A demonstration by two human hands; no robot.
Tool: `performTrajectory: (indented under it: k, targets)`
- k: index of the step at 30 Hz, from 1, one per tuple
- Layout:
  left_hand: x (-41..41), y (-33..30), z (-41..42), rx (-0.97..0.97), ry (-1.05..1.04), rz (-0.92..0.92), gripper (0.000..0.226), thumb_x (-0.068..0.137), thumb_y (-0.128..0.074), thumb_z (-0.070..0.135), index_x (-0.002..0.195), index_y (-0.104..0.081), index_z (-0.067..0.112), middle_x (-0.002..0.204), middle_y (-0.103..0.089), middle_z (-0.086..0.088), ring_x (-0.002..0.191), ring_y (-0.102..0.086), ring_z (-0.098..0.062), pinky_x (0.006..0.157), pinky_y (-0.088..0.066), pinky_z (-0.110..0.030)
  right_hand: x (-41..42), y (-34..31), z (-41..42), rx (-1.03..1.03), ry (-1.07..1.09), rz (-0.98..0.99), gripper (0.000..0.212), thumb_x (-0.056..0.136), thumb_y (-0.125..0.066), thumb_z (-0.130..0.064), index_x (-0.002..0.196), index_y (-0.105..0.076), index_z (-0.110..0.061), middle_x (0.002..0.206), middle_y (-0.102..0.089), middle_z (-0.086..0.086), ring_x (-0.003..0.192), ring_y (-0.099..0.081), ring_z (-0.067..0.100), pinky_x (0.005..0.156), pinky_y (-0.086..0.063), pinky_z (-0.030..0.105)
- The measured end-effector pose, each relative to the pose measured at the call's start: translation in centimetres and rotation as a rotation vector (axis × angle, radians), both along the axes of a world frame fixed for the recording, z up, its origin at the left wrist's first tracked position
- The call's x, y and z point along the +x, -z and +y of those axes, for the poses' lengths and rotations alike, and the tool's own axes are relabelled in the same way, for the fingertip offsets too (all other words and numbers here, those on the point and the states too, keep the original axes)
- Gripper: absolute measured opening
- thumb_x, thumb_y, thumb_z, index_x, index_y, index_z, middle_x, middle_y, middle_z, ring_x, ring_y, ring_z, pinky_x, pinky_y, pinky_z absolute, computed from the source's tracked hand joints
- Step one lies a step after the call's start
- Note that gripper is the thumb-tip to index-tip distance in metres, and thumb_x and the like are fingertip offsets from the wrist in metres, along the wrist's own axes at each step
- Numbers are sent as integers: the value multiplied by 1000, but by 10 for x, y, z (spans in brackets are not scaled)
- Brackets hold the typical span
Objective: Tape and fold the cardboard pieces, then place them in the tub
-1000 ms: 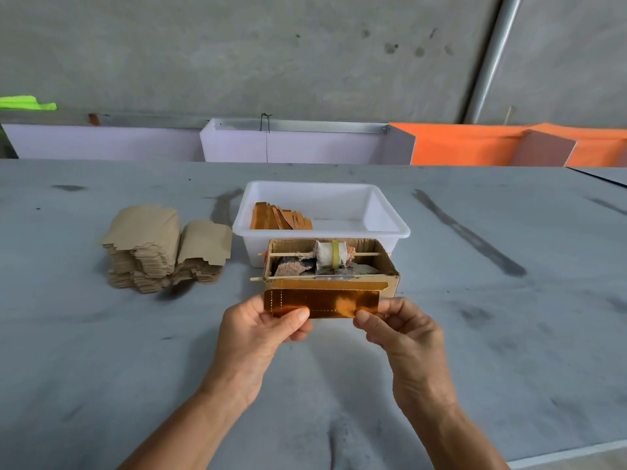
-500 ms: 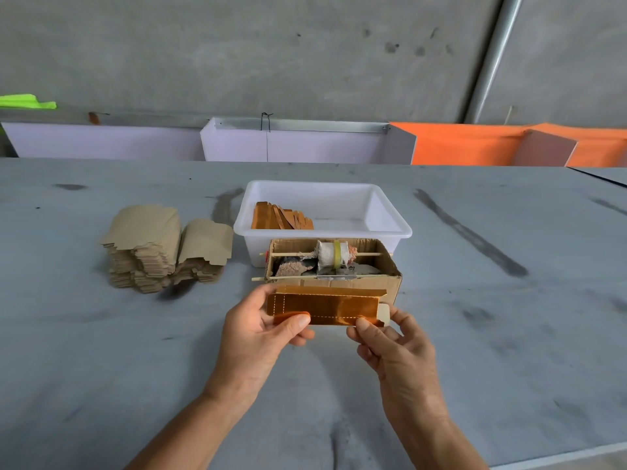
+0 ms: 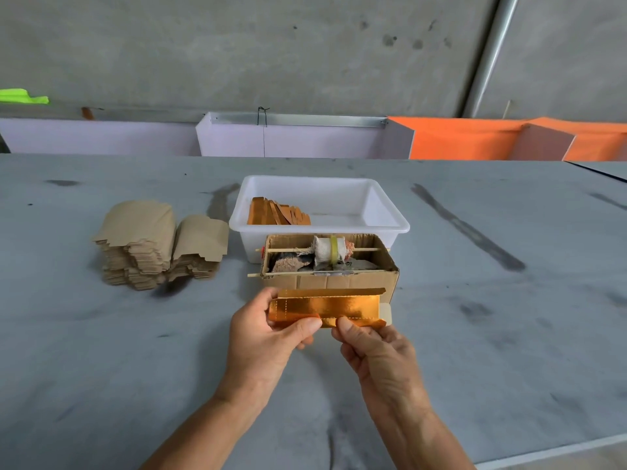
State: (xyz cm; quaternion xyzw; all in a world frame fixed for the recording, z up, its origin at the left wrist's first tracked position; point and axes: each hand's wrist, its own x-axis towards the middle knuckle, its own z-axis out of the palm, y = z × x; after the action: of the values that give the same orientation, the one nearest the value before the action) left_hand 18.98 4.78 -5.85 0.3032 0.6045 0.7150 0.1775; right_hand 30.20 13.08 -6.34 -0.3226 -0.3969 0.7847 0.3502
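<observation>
Behind thumbs, gold cardboard piece [image 3: 339,305] partly hidden

On the table [image 3: 101,351], the tub [image 3: 386,212] sits toward the far edge; folded pieces [image 3: 276,215] lie in its left end. My box [image 3: 339,281] stands before it, the stack [image 3: 152,245] to its left.

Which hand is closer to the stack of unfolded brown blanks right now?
Left. The left hand grips the gold cardboard piece nearer the brown blank stack; the right hand pinches the piece's lower edge, farther away.
</observation>
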Motion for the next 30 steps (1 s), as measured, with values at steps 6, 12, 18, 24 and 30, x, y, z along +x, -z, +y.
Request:
performTrajectory:
  k: [6,12,18,24,30]
  targets:
    - [-4,6,1,-40,16,167,22,76,-72,-2,74,-69,19,66,-72,-4,61,-69,-19,61,-56,-23,1,3,-2,-194,-19,167,19,63,-69,-7,81,-62,-5,71,-69,9,65,-69,14,52,-53,17]
    - [0,7,-1,-97,111,307,34,74,-71,-9,73,-73,26,79,-74,7,72,-68,-4,67,-50,-12,-2,1,-4,-179,-59,181,24,58,-74,-11,82,-74,-9,87,-73,10,74,-71,16,57,-55,21]
    - [-9,2,-4,-131,405,-61,32,66,-60,8,91,-78,17,99,-73,-5,90,-69,-18,79,-55,-26,4,3,5,-118,-53,137,31,61,-74,-12,91,-71,-8,85,-72,6,71,-68,12,59,-53,21]
    - [-10,-3,5,-238,298,-264,18,74,-68,25,74,-74,8,80,-69,-17,64,-60,-17,64,-47,-31,6,4,1,-28,-160,90,38,66,-72,-11,103,-70,-4,100,-72,11,83,-69,15,66,-49,25]
    - [-12,-3,7,-330,276,-234,8,69,-76,17,66,-70,12,65,-68,-7,59,-63,-14,57,-48,-25,6,6,3,-33,-156,117,40,66,-72,-4,105,-68,4,101,-70,19,78,-67,19,62,-53,23]
